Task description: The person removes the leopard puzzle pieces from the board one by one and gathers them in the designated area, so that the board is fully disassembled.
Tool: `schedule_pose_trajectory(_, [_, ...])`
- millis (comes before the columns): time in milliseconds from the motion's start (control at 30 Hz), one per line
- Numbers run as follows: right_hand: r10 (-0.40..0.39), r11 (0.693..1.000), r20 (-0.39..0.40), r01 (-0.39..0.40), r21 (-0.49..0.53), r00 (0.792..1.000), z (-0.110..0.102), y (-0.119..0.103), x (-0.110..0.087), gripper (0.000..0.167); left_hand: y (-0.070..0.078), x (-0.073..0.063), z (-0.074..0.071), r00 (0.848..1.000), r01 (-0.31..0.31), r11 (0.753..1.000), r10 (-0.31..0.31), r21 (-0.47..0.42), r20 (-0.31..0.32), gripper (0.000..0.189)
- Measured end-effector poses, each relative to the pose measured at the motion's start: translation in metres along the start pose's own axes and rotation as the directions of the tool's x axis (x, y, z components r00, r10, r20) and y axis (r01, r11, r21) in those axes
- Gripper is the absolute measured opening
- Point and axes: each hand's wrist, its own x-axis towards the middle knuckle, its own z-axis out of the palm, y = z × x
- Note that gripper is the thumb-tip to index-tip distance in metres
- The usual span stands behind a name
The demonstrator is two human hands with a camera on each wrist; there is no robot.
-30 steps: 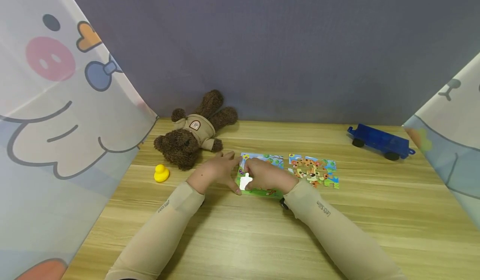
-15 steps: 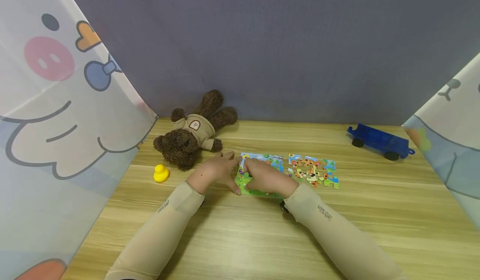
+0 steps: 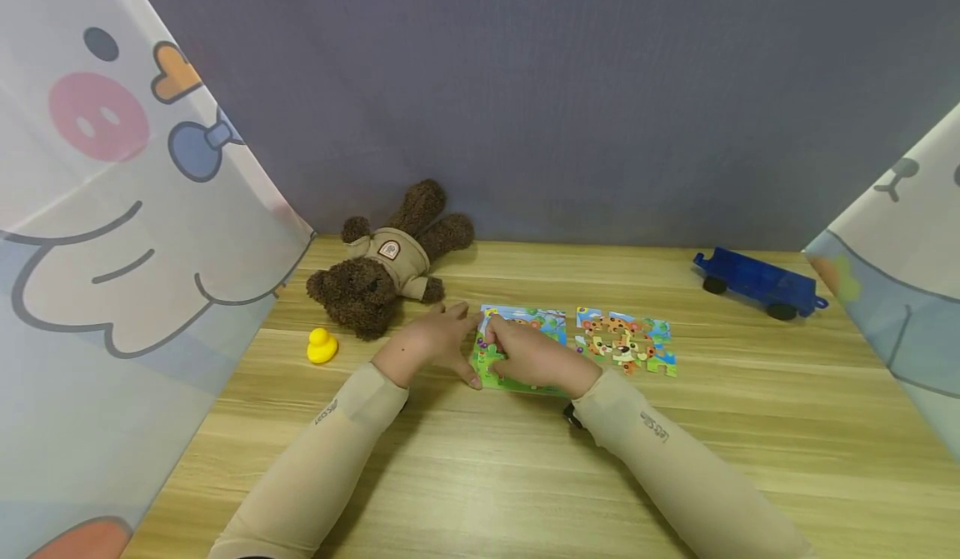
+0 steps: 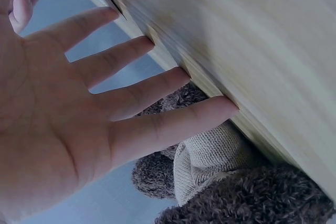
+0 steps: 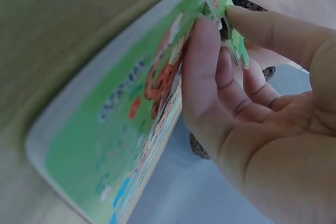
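A puzzle board [image 3: 557,319] printed with a cartoon leopard lies flat on the table, its left part between my two hands. My right hand [image 3: 536,352] is over the board and pinches a green puzzle piece [image 5: 239,45] between thumb and fingers, tilted at the board's left end. My left hand [image 3: 442,338] is spread at the board's left edge, its thumb by the near left corner. In the left wrist view its fingers [image 4: 173,121] are straight and apart, tips at the tabletop. Several loosely joined puzzle pieces [image 3: 626,342] lie right of the board.
A brown teddy bear [image 3: 397,259] in a beige shirt lies behind my left hand. The yellow rubber duck [image 3: 322,346] stands to its left. A blue toy wagon [image 3: 761,282] sits at the back right, near the grey back wall [image 3: 570,101].
A bright white, piece-shaped patch beside the right fingers, seen a second ago, now shows green. The right hand has shifted only slightly; the left stays put.
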Motion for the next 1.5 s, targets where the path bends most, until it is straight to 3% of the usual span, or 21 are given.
schedule_pose_trajectory(467, [0.073,0.982,0.032,-0.078,0.174,0.997,-0.002,0.002,-0.003,0.02,0.0,0.001,0.0,1.0,0.003,1.0,-0.003,0.001,-0.001,0.123])
schedule_pose_trajectory(633, [0.088,0.954,0.039,-0.096,0.283,0.995,-0.006,0.01,-0.005,0.02,0.0,0.001,0.001,1.0,-0.002,1.0,0.002,0.004,-0.002,0.122])
schedule_pose_trajectory(800, [0.104,0.926,0.016,-0.103,0.362,0.994,-0.026,0.023,-0.017,0.021,0.001,0.001,0.002,1.0,0.001,1.0,-0.001,-0.019,-0.002,0.123])
schedule_pose_trajectory(1167, [0.163,0.921,-0.037,-0.138,0.364,0.986,-0.08,0.066,-0.063,0.035,0.0,0.001,0.002,1.0,0.007,0.999,-0.007,-0.037,0.001,0.125])
schedule_pose_trajectory(1367, [0.154,0.926,-0.03,-0.133,0.353,0.988,-0.086,0.084,-0.082,0.029,-0.001,0.002,0.003,1.0,0.007,0.999,-0.007,-0.04,-0.003,0.125])
schedule_pose_trajectory(1500, [0.163,0.926,0.017,-0.159,0.344,0.986,-0.082,0.092,-0.089,0.025,-0.001,0.002,0.003,1.0,0.008,0.999,-0.008,-0.044,-0.002,0.125])
